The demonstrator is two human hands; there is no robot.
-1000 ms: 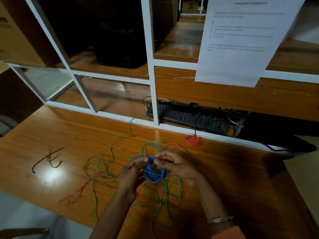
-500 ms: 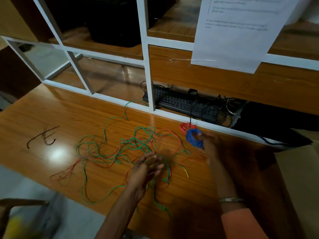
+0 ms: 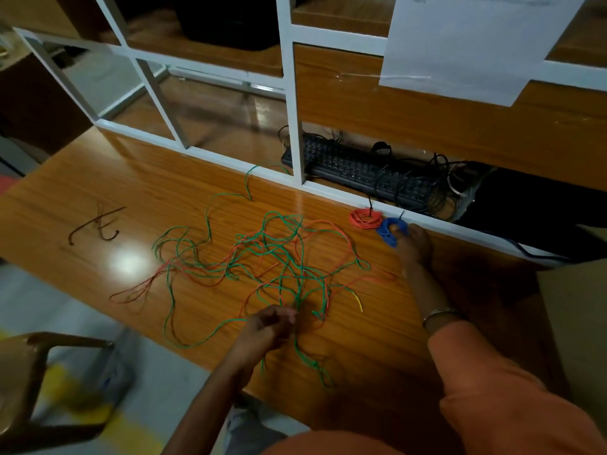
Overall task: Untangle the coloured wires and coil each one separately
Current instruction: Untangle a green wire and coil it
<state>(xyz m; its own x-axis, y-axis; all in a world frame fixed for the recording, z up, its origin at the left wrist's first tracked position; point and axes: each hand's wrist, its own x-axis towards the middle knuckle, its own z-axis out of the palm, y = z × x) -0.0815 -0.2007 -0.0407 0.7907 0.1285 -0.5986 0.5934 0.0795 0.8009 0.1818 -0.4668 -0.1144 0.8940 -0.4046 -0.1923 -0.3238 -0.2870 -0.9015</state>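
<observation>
A glossy wooden counter (image 3: 98,205) runs beneath a white-framed shelf unit (image 3: 297,103); a black keyboard (image 3: 358,172) lies in the open bay at 1 o'clock, and a white paper sheet (image 3: 476,44) hangs from the shelf at 2 o'clock. At centre lies the tangle of green wire (image 3: 282,257) and red wire (image 3: 216,277), loosely interlaced and spread flat, with a short yellow end (image 3: 358,302) at its 4 o'clock edge. At 1 o'clock of the tangle, against the shelf frame, sits a finished red coil (image 3: 366,219); the blue coil (image 3: 389,233) touches it on the right. The right hand (image 3: 412,244) reaches forward, its grip closed around the blue coil, fingers curled over it on the counter. The left hand (image 3: 267,326) rests at the tangle's 6 o'clock edge, fingers curled among green strands; motion blur prevents telling whether it grips one. A few dark wire pieces (image 3: 98,223) lie apart at 9 o'clock.
</observation>
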